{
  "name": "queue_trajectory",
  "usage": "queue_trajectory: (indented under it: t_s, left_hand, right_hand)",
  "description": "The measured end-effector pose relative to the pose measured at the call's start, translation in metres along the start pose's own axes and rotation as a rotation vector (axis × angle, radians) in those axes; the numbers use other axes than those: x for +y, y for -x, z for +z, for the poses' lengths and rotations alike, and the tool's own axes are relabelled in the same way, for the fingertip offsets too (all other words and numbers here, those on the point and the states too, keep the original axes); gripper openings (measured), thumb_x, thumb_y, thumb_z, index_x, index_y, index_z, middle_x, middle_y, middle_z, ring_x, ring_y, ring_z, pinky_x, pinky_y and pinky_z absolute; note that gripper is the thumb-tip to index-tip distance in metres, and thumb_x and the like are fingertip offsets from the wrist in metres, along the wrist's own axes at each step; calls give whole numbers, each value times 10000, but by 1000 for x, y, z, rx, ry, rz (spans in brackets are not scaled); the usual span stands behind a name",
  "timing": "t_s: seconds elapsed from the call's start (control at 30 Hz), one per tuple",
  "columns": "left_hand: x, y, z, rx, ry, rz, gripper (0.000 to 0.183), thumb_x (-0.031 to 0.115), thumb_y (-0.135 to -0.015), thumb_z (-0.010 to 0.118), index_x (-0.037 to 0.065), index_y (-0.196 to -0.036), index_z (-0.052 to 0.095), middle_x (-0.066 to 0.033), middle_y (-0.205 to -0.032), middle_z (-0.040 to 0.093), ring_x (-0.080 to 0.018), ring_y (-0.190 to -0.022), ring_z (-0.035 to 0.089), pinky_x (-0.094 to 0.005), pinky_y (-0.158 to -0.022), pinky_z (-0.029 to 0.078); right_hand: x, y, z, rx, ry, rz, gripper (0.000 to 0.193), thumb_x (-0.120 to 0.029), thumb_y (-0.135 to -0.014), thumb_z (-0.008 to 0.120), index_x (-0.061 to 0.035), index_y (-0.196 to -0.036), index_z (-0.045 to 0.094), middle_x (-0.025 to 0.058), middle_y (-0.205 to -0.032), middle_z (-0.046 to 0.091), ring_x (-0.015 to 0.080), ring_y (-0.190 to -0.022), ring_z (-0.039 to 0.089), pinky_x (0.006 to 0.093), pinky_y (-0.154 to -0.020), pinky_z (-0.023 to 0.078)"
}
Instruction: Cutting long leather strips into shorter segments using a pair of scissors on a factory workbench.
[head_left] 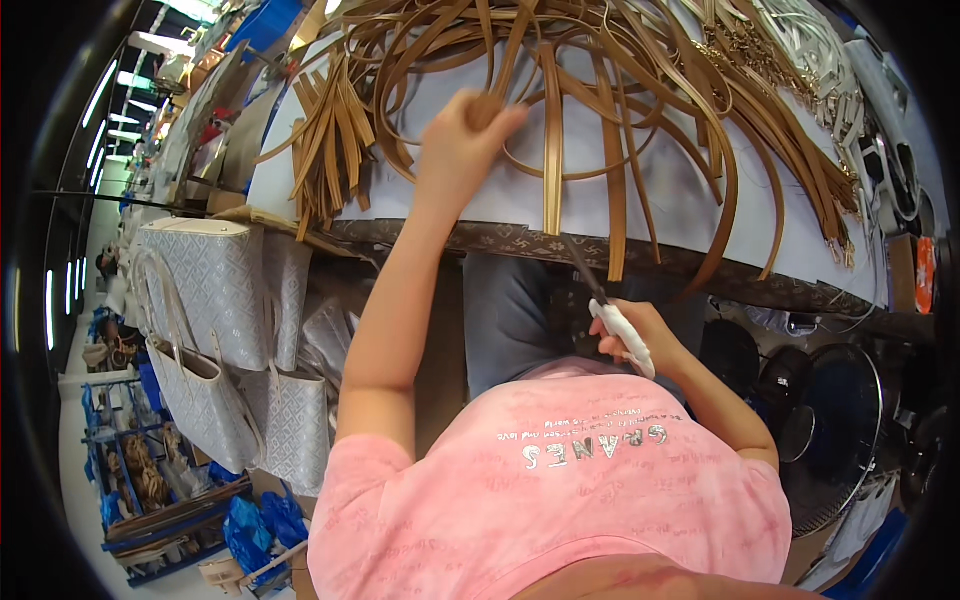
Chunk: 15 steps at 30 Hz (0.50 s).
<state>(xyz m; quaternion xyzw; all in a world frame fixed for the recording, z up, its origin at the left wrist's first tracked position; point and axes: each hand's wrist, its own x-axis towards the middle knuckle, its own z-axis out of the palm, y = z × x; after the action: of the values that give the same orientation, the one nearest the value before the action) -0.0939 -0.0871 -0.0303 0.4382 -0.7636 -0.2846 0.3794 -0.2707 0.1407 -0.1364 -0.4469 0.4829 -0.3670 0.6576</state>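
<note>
My left hand (462,150) reaches over the table with its fingers curled and somewhat blurred. It closes on a brown strap (510,50) that runs up into the heap. Low in front of my body, my right hand (640,335) grips a pair of scissors (625,335) by its white, wrapped-looking handle. Its dark blades point up and left toward the table's near edge. Just above the blades, long brown straps (552,150) with a pale centre line hang over that edge. A bundle of brown strap ends (335,150) lies left of my left hand.
The pale tabletop (460,200) has a dark patterned front edge. More straps with gold-coloured metal ends (815,170) spread at the right. Grey patterned handbags (210,300) hang at the left. A black round fan (830,430) stands at the lower right, near my right elbow.
</note>
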Motion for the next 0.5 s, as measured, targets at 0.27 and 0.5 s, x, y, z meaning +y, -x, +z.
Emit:
queue_trajectory:
  t_s: [0.27, 0.5]
  left_hand:
    - [-55, -133, 103, -143, -640, -42, 527, 439, -799, 688, 1, -1082, 615, -219, -1025, 673, -387, -986, 646, -443, -867, 522]
    - [-15, -104, 58, 19, -93, 3, 362, 319, -850, 621, -7, -1005, 592, -124, -772, 657, -227, -747, 636, -355, -669, 500]
  right_hand:
    - [-60, 40, -48, 880, 423, -439, 153, -158, -919, 612, -18, -979, 594, 79, -706, 628, 66, -497, 522, 184, -447, 371]
    - [-63, 7, -105, 908, 212, -469, 190, -119, -856, 672, -25, -948, 536, 19, -776, 575, 51, -638, 504, 193, -536, 376]
